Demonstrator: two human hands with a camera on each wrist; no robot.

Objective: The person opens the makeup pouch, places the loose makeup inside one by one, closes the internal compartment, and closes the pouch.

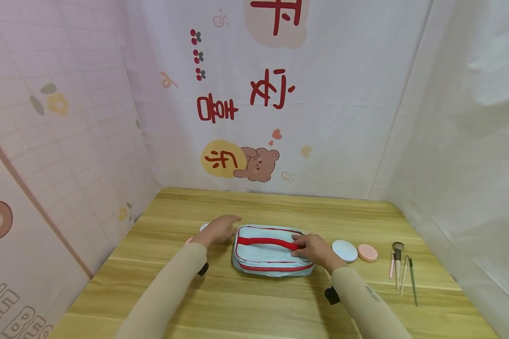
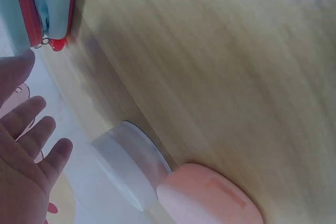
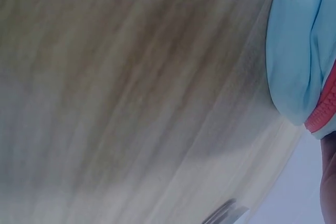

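A light blue zipped cosmetic bag [image 1: 263, 256] with red piping lies on the table, its red strap handle [image 1: 265, 241] running across the lid. At the bag's right end, my right hand [image 1: 316, 248] touches the lid, thumb and fingertips apart on either side of the strap's end. My left hand [image 1: 220, 229] hovers off the left end, its fingers [image 2: 47, 129] spread and holding nothing. A red bead [image 2: 58, 44] hangs by the zipper in the left wrist view. Most of the right hand is hidden in the right wrist view.
Beside the left forearm sit a white round case [image 2: 131, 161] and a pink compact [image 2: 205, 198]. To the right lie a white disc [image 1: 345, 250], a pink round case [image 1: 367, 253], a makeup brush [image 1: 398, 263] and several slim sticks. Printed cloth walls enclose the wooden table [image 1: 254, 306].
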